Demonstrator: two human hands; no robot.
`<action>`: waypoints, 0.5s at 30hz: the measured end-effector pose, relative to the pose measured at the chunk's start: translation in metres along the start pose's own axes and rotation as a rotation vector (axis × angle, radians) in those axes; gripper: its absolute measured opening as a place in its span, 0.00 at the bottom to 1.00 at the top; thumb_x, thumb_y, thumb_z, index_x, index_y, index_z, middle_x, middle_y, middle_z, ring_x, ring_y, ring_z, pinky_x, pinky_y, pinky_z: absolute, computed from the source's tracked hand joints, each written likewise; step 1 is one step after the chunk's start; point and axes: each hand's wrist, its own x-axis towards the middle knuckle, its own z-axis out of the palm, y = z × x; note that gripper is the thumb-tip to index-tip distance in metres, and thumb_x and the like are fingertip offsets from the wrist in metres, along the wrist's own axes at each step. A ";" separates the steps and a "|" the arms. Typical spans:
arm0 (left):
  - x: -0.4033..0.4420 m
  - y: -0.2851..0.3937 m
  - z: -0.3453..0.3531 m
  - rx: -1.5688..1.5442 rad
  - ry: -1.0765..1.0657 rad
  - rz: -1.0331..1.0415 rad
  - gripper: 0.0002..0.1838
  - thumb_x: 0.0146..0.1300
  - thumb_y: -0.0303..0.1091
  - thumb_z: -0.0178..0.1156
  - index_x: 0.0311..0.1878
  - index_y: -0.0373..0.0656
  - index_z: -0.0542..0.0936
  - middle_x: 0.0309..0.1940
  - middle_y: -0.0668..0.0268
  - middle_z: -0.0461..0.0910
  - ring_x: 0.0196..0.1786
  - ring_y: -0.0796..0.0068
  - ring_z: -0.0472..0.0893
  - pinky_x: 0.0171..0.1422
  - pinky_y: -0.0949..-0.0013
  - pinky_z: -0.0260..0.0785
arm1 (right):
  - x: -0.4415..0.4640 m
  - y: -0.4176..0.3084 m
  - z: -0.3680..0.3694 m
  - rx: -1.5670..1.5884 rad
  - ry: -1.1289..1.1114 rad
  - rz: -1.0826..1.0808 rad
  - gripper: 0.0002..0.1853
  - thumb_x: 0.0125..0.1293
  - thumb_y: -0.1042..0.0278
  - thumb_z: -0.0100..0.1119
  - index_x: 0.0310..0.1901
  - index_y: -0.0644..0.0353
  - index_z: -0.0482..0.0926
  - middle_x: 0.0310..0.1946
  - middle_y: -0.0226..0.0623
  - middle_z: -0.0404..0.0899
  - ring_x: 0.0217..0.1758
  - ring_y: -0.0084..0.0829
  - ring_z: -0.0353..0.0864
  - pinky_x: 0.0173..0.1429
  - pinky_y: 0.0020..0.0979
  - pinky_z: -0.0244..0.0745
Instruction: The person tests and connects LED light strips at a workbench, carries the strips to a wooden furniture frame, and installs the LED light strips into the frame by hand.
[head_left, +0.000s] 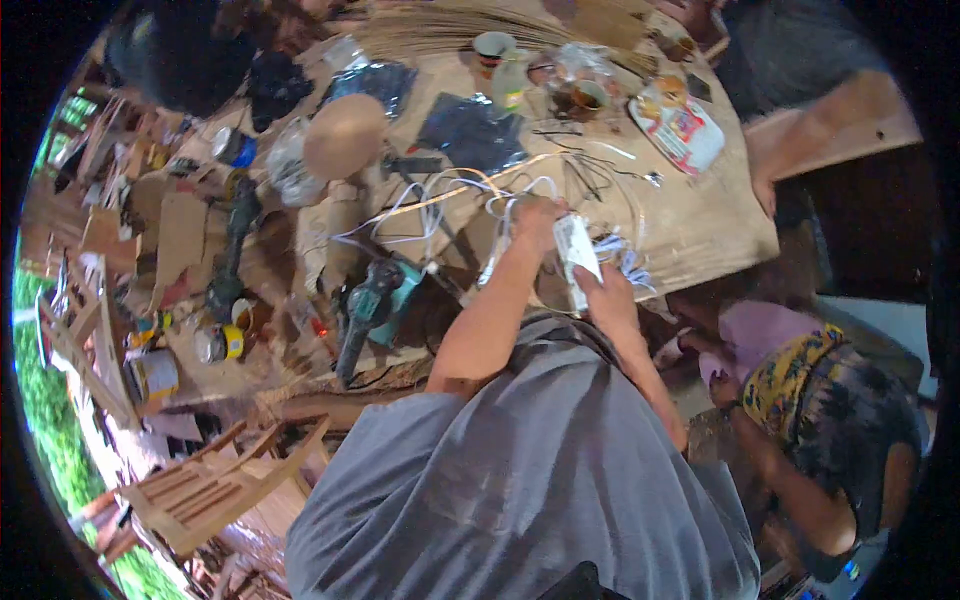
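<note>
My right hand grips the lower end of a long white block that resembles a power strip, its thumb lying along the face. Beside the block's upper end, my left hand is closed where a white cable loops around the fingers; the fingertips are partly hidden. The cable runs leftward in loose loops over the table. Just right of the block lies a bundle of pale white-blue wires. Thin dark strips are scattered above my hands.
A dark green power tool rests on the table's left part, near a round wooden disc. Dark plastic packets, a cup and a white-red package lie farther back. Another person sits close at right. A wooden chair stands lower left.
</note>
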 end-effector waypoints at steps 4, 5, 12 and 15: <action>0.020 0.013 0.015 -0.567 -0.168 -0.674 0.13 0.66 0.43 0.53 0.35 0.45 0.80 0.33 0.58 0.81 0.38 0.58 0.82 0.44 0.60 0.74 | 0.015 0.022 0.007 0.051 0.025 -0.003 0.22 0.64 0.53 0.58 0.39 0.71 0.80 0.24 0.47 0.80 0.26 0.39 0.81 0.34 0.39 0.73; 0.021 0.016 0.019 -0.769 -0.109 -0.788 0.12 0.66 0.41 0.53 0.35 0.44 0.80 0.33 0.58 0.81 0.38 0.59 0.82 0.44 0.59 0.74 | 0.015 0.024 0.004 0.055 0.043 0.006 0.22 0.64 0.53 0.58 0.39 0.71 0.80 0.24 0.47 0.80 0.26 0.39 0.81 0.34 0.39 0.73; 0.025 0.005 0.044 -1.636 -0.088 -0.793 0.05 0.62 0.28 0.57 0.34 0.35 0.74 0.33 0.57 0.77 0.40 0.60 0.79 0.46 0.54 0.73 | 0.006 0.032 0.005 0.242 0.057 0.110 0.22 0.62 0.52 0.59 0.39 0.69 0.80 0.30 0.55 0.81 0.33 0.45 0.83 0.39 0.41 0.74; 0.027 0.029 0.006 -1.680 -0.082 -0.763 0.07 0.63 0.28 0.59 0.34 0.33 0.75 0.33 0.57 0.77 0.40 0.59 0.81 0.46 0.53 0.75 | -0.005 0.006 -0.015 0.406 -0.053 0.273 0.21 0.63 0.54 0.60 0.43 0.68 0.80 0.29 0.50 0.82 0.31 0.37 0.83 0.36 0.37 0.75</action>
